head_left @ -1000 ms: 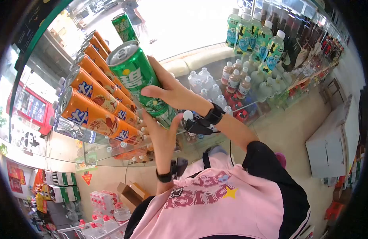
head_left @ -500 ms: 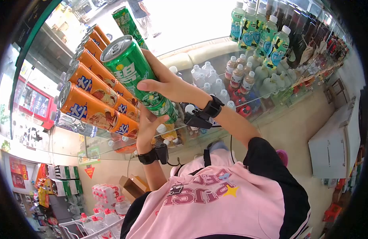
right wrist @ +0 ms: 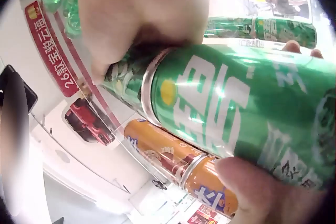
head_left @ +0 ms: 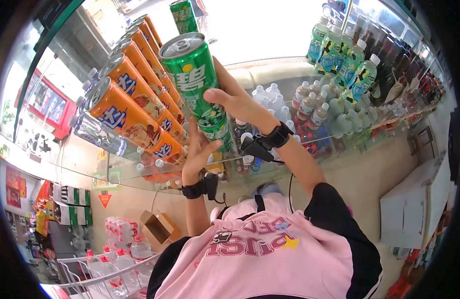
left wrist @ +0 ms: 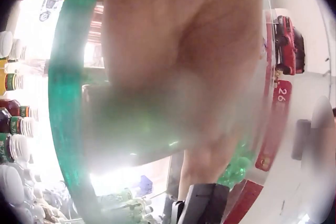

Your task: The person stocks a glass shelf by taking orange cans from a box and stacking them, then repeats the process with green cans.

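Two green soda cans stand end to end on the glass counter in the head view, leaning a little. My right hand grips the upper green soda can, thumb across its front and fingers round the far side. Lower down, my left hand holds the lower green soda can near its base, partly covering it. From the right wrist view, the upper can's silver rim meets the end of the lower can. Beside them on the left runs a row of orange soda cans, stacked two high.
Another green can stack stands behind. Green-labelled bottles are at the counter's far right. Under the glass sit small white-capped bottles. A cardboard box and red-capped water bottles are low on the left. Glass panels border the counter's left side.
The head view has swung, shifting everything rightward. The held green cans stand more upright and farther from the orange row. My left hand has moved slightly up around the lower can.
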A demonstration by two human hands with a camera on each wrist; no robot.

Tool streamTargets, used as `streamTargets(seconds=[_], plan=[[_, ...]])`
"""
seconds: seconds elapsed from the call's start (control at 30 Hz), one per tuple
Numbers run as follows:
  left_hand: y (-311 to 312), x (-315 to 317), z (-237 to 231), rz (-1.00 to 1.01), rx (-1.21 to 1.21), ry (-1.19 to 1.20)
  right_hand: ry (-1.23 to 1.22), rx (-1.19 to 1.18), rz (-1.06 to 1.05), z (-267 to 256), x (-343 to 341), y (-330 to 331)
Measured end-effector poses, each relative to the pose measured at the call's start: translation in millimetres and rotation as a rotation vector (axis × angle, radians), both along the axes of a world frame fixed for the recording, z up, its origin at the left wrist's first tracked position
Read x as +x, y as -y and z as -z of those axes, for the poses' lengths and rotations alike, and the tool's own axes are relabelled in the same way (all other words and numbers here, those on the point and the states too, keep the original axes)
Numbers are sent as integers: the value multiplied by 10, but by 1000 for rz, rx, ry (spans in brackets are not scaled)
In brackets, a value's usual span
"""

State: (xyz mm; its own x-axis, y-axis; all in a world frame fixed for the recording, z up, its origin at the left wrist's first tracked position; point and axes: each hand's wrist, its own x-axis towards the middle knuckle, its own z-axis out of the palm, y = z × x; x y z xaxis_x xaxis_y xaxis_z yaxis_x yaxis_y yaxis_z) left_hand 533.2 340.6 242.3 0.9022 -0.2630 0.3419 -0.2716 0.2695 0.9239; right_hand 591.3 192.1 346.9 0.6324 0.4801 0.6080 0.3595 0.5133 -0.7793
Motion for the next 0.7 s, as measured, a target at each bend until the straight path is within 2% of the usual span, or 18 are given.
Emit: streamTargets(seconds=[0.2, 0.23, 0.3, 0.33, 0.43, 0.57, 0.63, 0.7], plan=[[131, -132, -3, -130, 3, 35, -5, 23, 21, 27, -49, -12], [162, -165, 1, -229, 80, 73, 0, 21, 19, 73, -43, 23], [238, -215, 43, -444, 184, 125, -224, -69, -96, 261, -15, 125], [282, -246, 23, -446, 181, 129, -220, -71, -98, 362, -3, 183], [338, -277, -13, -633, 373, 159, -217, -258, -135, 569, -60, 252], [390, -323, -154, -613, 400, 123, -147, -291, -4, 608, -195, 257], [474, -309, -189, -672, 164, 117, -102, -345, 110, 577, -208, 266], [455, -237, -113, -641, 190, 121, -84, -352, 148, 539, -192, 266]])
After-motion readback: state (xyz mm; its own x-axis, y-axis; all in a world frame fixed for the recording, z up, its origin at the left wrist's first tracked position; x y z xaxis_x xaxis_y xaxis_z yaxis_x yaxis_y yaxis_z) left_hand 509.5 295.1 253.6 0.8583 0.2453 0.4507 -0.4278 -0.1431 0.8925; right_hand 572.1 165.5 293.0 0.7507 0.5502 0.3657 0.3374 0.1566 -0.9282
